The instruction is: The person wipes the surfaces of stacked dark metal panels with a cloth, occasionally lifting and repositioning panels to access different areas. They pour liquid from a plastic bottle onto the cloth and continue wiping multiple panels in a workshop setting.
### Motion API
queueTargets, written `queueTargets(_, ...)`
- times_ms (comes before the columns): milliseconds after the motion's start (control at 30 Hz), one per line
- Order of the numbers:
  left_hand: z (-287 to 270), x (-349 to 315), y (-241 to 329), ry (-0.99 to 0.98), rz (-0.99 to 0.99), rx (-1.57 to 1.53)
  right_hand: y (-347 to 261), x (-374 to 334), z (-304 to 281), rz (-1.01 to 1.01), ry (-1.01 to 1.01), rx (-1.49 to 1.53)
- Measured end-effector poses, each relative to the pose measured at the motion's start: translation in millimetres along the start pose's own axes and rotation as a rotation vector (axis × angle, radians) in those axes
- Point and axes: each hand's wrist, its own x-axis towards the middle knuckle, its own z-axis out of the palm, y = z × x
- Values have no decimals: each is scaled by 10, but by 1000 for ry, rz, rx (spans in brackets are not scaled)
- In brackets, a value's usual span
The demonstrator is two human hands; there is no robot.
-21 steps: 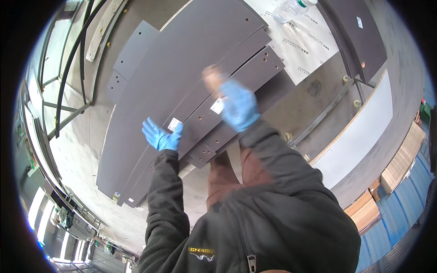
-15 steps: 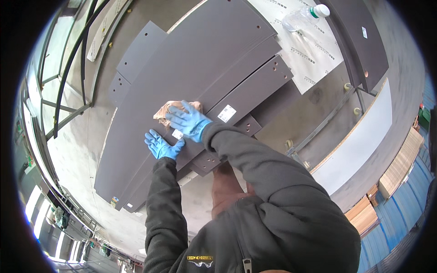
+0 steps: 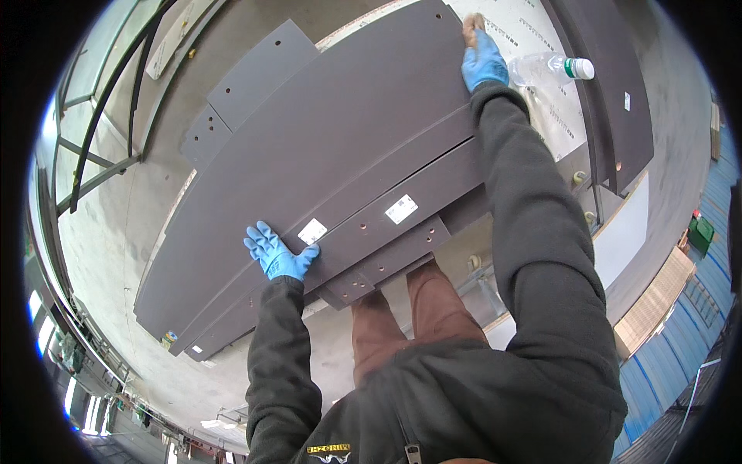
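Note:
In blue gloves, both my hands are on a large dark grey panel (image 3: 332, 116) with a curved edge. My left hand (image 3: 278, 251) lies flat near its front part, fingers spread, beside a white label (image 3: 312, 231). My right arm is stretched far out, and my right hand (image 3: 485, 60) is at the panel's far right edge. A tan cloth (image 3: 472, 28) shows at that hand's fingertips, pressed against the panel's edge; most of the cloth is hidden. Narrower grey panels (image 3: 433, 182) with drilled holes lie along the near side, one with a white label (image 3: 401, 209).
A clear plastic bottle (image 3: 541, 69) with a white cap lies on a white printed sheet (image 3: 553, 116), just right of my right hand. Another dark panel (image 3: 618, 93) is beyond it. A metal frame with rollers (image 3: 580, 178) is at the right; metal racks (image 3: 108, 162) stand at the left.
My right hand has moved with the cloth from the panel's middle to its far right edge. My left hand stays flat on the panel. The view has shifted slightly.

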Motion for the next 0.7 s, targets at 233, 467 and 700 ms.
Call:
queueTargets(233, 1, -17, -23, -31, -2, 26, -369, -5, -428, -201, 400, 57)
queueTargets(467, -8, 25, -10, -30, -17, 36, -2558, -1551, 344, -995, -302, 188)
queueTargets(700, 73, -21, -92, 52, 64, -65, -1392, -115, 516, -530, -206, 94)
